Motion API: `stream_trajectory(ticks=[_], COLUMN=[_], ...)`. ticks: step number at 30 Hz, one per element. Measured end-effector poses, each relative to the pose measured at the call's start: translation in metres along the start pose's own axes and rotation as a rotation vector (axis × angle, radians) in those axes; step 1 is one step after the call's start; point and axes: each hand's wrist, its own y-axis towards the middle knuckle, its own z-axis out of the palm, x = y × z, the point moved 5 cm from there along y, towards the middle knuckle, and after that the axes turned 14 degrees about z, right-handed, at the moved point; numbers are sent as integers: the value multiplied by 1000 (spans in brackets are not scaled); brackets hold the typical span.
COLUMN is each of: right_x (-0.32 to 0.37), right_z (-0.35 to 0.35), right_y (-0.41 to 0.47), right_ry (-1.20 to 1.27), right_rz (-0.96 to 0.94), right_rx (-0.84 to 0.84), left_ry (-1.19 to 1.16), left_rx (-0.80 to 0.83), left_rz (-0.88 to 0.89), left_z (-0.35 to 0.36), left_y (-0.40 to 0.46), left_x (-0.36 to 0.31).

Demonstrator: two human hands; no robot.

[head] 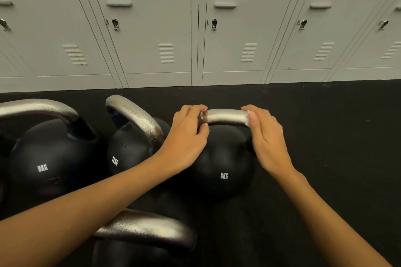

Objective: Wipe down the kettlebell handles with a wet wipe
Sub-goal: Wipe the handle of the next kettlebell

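Left hand [191, 134] grips the 8KG kettlebell's handle [225, 116], right hand [265, 134] curls a wipe [249, 117] round its other end — that thin wipe could slip free.

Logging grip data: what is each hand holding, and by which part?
Left hand grips the 8KG kettlebell by its handle's left end; right hand presses a white wipe on the right end.
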Motion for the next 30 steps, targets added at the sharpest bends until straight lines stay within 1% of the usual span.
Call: stream_trajectory(ticks=[2, 3, 5, 7, 9, 10, 11, 13, 14, 15, 17, 19, 21, 23, 26, 28, 30], right_x=[-19, -27, -36, -39, -31, -22, -11, 13, 21, 23, 13, -4, -20, -29, -40, -51, -50], right_z=[0, 3, 10, 10, 6, 4, 1, 3, 8, 14, 22, 23, 20, 18, 11, 8, 6], right_y=[-5, -7, -8, -5, 0, 3, 7, 9, 6, 2, -4, -10, -13, -12, -13, -4, 10], right_ry=[307, 406, 501, 510, 472, 406, 282, -34, -159, -247, -319, -267, -67, 168, 448, 506, 413], right_rz=[247, 362, 541, 649, 644, 570, 430, 68, -82, -165, -219, -195, -118, -19, 203, 359, 486], right_rx=[87, 122, 182, 199, 186, 161, 122, 10, -41, -70, -121, -143, -101, -25, 51, 74, 156], left_ry=[11, 26, 76, 121, 136, 144, 156, 179, 187, 194, 210, 239, 273, 294, 315, 331, 341], left_rx=[2, 5, 18, 36, 45, 49, 52, 64, 76, 88, 107, 116, 129, 134, 142, 165, 186], left_rz=[2, 1, 0, -7, -17, -19, -20, -21, -24, -27, -27, -8, 19, 36, 33, 39, 52], left_z=[1, 1, -2, -6, -9, -10, -10, -11, -12, -12, -13, -13, -11, -10, -12, -12, -12], left_y=[1, 2, 5, 8, 11, 12, 13, 15, 16, 17, 19, 19, 17, 17, 19, 19, 18], left_x=[0, 0, 0, -2, -4, -5, -6, -6, -7, -7, -7, -9, -11, -12, -13, -14, -15])
